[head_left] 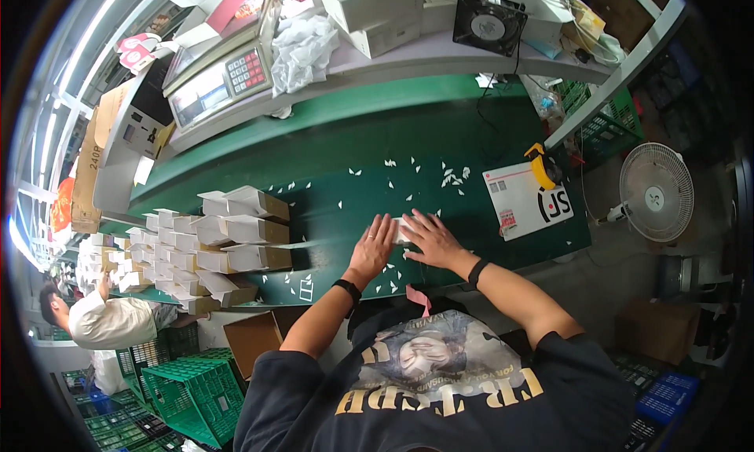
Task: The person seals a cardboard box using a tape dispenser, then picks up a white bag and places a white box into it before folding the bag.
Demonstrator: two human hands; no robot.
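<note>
On the green tabletop [338, 256], both hands lie around a small white folded piece [401, 234], mostly hidden under my fingers; its kind I cannot tell. My left hand [374, 246] is at its left side, palm down with fingers stretched out. From the right, my right hand [433, 241] reaches onto it with fingers spread and thumb apart. Small white paper scraps [455, 177] are scattered beyond and around the hands. To the left stand rows of white open-topped boxes [250, 230] with their flaps up.
Right of my hands lies a flat white carton [514, 208] with a yellow tape dispenser [540, 169]. A shelf beyond holds a scale [220, 83] and a small black fan [488, 24]. A white fan [656, 193] stands at right. Another person [110, 318] works far left, near green crates [196, 393].
</note>
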